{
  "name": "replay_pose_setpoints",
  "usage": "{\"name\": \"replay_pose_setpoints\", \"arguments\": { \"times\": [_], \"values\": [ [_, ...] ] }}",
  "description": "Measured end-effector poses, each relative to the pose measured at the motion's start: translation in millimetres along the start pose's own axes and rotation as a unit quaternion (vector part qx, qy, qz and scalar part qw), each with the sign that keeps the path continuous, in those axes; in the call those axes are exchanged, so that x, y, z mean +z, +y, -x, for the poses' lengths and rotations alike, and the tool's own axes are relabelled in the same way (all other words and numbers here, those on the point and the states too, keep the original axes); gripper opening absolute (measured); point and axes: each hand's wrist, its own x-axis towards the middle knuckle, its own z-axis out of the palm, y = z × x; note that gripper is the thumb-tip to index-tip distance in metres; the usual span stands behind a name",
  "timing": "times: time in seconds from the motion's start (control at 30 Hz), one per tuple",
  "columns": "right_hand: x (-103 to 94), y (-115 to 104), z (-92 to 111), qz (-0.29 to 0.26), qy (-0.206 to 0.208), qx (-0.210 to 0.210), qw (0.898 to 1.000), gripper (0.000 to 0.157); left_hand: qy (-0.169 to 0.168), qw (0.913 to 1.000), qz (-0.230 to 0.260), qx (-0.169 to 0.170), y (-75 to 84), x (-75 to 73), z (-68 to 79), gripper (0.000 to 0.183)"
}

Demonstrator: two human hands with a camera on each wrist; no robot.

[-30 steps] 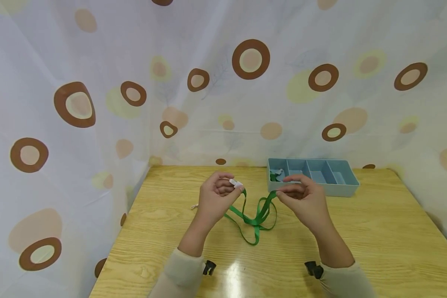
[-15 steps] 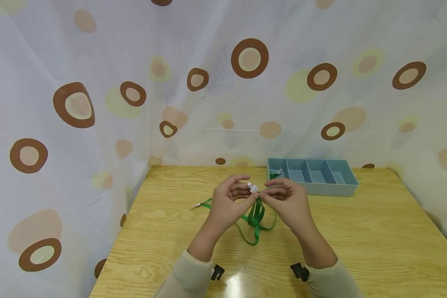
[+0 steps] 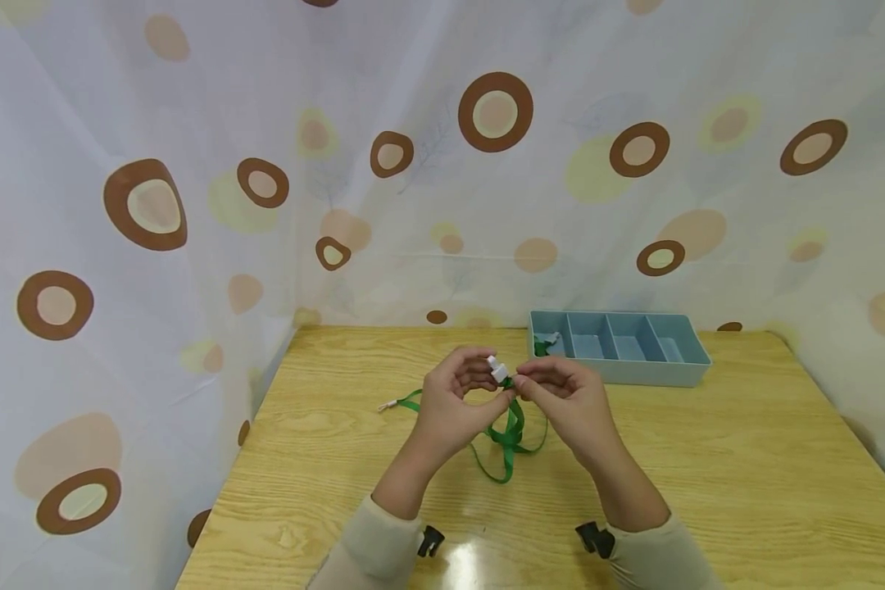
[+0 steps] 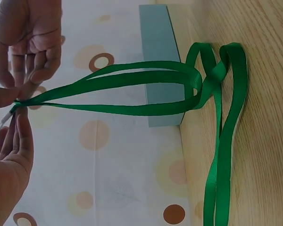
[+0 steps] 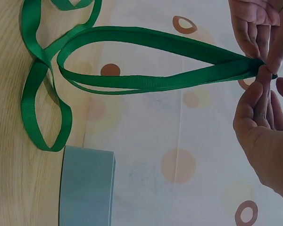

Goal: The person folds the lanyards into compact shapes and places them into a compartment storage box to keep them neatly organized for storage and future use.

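A green ribbon lanyard hangs in loops from both hands down to the table. My left hand pinches it just below a white plastic clip, which points up between the hands. Right beside it, my right hand pinches the gathered green strap, its fingertips close to the left ones. In the right wrist view, the strap stretches from the pinched spot as a long loop. Another white clip end of the green strap lies on the table, left of the left hand.
A blue-grey box with several compartments stands at the back right of the wooden table. Its leftmost compartment holds a green strap piece with a white clip. A patterned curtain borders the table behind and at the sides.
My right hand has moved left and my left hand slightly right, so they meet at the lanyard. The strap ends are now gathered together; the white clip has turned more upright.
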Motion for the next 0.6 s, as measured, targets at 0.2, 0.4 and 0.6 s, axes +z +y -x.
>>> {"name": "replay_pose_setpoints", "arguments": {
  "times": [0.2,0.4,0.6],
  "values": [
    [0.7,1,-1,-0.002,-0.001,-0.001,1.000,0.017,0.000,0.9999,0.002,0.011,-0.1,-0.2,0.8,0.044],
    [-0.8,7,0,0.018,-0.019,-0.020,0.999,0.018,0.006,0.9997,-0.004,0.022,0.3,-1.5,0.3,0.042],
    [-3.0,21,2,0.043,-0.076,0.013,0.996,0.024,0.016,0.9996,0.001,0.022,4.3,-3.9,-0.1,0.041]
  ]
}}
